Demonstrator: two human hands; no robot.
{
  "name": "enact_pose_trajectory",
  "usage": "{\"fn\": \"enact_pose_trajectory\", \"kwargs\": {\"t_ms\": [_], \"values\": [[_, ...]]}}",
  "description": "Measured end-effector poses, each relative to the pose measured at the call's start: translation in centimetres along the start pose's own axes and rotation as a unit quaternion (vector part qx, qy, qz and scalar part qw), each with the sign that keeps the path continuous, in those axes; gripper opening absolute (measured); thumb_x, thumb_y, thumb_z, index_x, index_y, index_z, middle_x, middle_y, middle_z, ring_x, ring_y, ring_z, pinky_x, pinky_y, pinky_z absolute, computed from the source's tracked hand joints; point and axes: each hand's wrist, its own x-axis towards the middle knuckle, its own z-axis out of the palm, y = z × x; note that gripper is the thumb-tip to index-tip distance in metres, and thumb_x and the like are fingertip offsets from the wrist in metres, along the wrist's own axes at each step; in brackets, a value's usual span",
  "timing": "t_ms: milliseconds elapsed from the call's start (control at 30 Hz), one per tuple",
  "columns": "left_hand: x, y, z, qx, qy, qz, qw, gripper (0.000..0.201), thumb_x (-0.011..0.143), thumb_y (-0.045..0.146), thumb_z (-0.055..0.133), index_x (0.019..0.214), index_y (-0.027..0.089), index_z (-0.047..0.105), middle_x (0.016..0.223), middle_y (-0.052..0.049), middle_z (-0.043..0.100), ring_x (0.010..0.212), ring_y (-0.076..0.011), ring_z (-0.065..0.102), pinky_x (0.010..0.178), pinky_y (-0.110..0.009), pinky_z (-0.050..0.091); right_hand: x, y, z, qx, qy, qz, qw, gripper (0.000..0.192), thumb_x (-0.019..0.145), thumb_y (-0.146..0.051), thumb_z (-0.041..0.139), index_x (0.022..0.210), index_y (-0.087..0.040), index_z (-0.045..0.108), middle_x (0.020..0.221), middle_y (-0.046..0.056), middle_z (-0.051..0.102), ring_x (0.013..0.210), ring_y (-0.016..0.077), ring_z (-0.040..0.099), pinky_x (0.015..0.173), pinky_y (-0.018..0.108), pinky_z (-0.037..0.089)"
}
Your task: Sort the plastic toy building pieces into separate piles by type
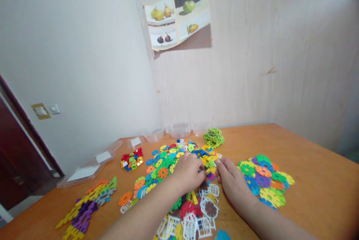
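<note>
A mixed pile of plastic building pieces (pixel 169 162) covers the middle of the table, largely notched flower-shaped discs. Over its centre reaches my left hand (pixel 188 171), fingers curled down among the pieces; whatever they grip is hidden. Just to the right, my right hand (pixel 232 180) is closed at the pile's edge, thumb against the curled fingers, and I cannot make out what is in it. Yellow and blue pieces (pixel 206 153) lie between and beyond the hands. White fence-like pieces (pixel 190 226) and a red disc (pixel 187 209) lie nearer to me.
Separate heaps surround the pile: colourful discs (pixel 263 182) at right, green pieces (pixel 214 137) behind, small blocks (pixel 131 159) and zigzag pieces (pixel 85 210) at left. Clear plastic containers (pixel 179 131) and lids (pixel 82 174) line the table's back and left edges, by the wall.
</note>
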Motion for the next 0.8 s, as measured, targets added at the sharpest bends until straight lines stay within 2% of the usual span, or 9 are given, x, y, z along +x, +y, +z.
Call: {"fn": "enact_pose_trajectory", "kwargs": {"t_ms": [167, 300, 400, 500, 567, 633, 733, 800], "values": [[0.7, 0.5, 0.2, 0.025, -0.016, -0.044, 0.999, 0.014, 0.073, 0.037, 0.065, 0.073, 0.026, 0.073, 0.082, -0.007, 0.066, 0.088, -0.0246, 0.058, 0.077, -0.036, 0.044, 0.4, 1.2, 0.3, 0.006, -0.006, 0.002, 1.000, 0.038, 0.089, -0.056, 0.042, 0.087, -0.022, 0.058, 0.073, 0.001, 0.062, 0.072, 0.0205, 0.060, 0.065, 0.030, 0.045], [0.9, 1.0, 0.5, 0.027, -0.031, -0.056, 0.998, 0.014, 0.072, 0.037, 0.066, 0.070, 0.026, 0.074, 0.075, -0.007, 0.067, 0.089, -0.0266, 0.059, 0.080, -0.039, 0.044, 0.4, 1.0, 0.2, 0.009, -0.015, 0.029, 0.999, 0.039, 0.086, -0.059, 0.044, 0.084, -0.022, 0.057, 0.072, 0.001, 0.062, 0.069, 0.0210, 0.060, 0.062, 0.031, 0.046], [0.9, 1.2, 0.8, 0.016, -0.022, -0.075, 0.997, 0.011, 0.070, 0.033, 0.066, 0.067, 0.025, 0.074, 0.072, -0.007, 0.068, 0.087, -0.0268, 0.060, 0.078, -0.038, 0.044, 0.0, 0.2, 0.1, 0.035, -0.025, 0.050, 0.998, 0.037, 0.084, -0.059, 0.046, 0.082, -0.023, 0.055, 0.072, 0.001, 0.061, 0.069, 0.0209, 0.060, 0.062, 0.030, 0.047], [0.7, 0.6, 0.2, -0.015, 0.012, -0.094, 0.995, 0.011, 0.070, 0.028, 0.063, 0.066, 0.024, 0.072, 0.073, -0.005, 0.069, 0.081, -0.0225, 0.061, 0.073, -0.033, 0.042, -0.3, -0.5, -0.1, 0.057, -0.030, 0.061, 0.996, 0.033, 0.083, -0.057, 0.049, 0.082, -0.024, 0.055, 0.074, 0.001, 0.061, 0.071, 0.0209, 0.060, 0.061, 0.030, 0.048], [0.3, -0.6, -0.7, -0.044, 0.048, -0.114, 0.991, 0.013, 0.072, 0.027, 0.060, 0.067, 0.024, 0.072, 0.074, -0.003, 0.070, 0.077, -0.0194, 0.061, 0.069, -0.030, 0.040, -0.3, -0.6, -0.1, 0.057, -0.032, 0.064, 0.996, 0.033, 0.082, -0.056, 0.050, 0.082, -0.024, 0.056, 0.074, 0.002, 0.061, 0.071, 0.0212, 0.059, 0.062, 0.030, 0.049], [-0.2, -2.7, -1.7, -0.067, 0.084, -0.148, 0.983, 0.015, 0.074, 0.027, 0.058, 0.068, 0.023, 0.071, 0.074, -0.002, 0.070, 0.073, -0.0175, 0.060, 0.065, -0.028, 0.038, -0.3, -0.4, -0.2, 0.049, -0.038, 0.060, 0.996, 0.033, 0.082, -0.056, 0.049, 0.082, -0.024, 0.056, 0.072, 0.001, 0.060, 0.071, 0.0214, 0.059, 0.063, 0.031, 0.049], [-1.6, -7.3, -2.9, -0.080, 0.126, -0.222, 0.964, 0.016, 0.074, 0.029, 0.057, 0.066, 0.021, 0.069, 0.071, -0.001, 0.069, 0.070, -0.0168, 0.059, 0.061, -0.025, 0.035, 0.0, 0.4, -0.3, 0.012, -0.046, 0.043, 0.998, 0.035, 0.083, -0.058, 0.048, 0.077, -0.023, 0.055, 0.067, 0.001, 0.058, 0.067, 0.0210, 0.056, 0.062, 0.031, 0.047], [-3.0, -11.1, -3.4, -0.097, 0.150, -0.296, 0.938, 0.017, 0.074, 0.033, 0.059, 0.065, 0.021, 0.067, 0.065, 0.000, 0.066, 0.066, -0.0165, 0.058, 0.060, -0.024, 0.034, 0.2, 0.8, -0.3, -0.010, -0.049, 0.030, 0.998, 0.036, 0.083, -0.058, 0.047, 0.075, -0.023, 0.055, 0.065, 0.001, 0.058, 0.066, 0.0209, 0.056, 0.061, 0.031, 0.045]]}}
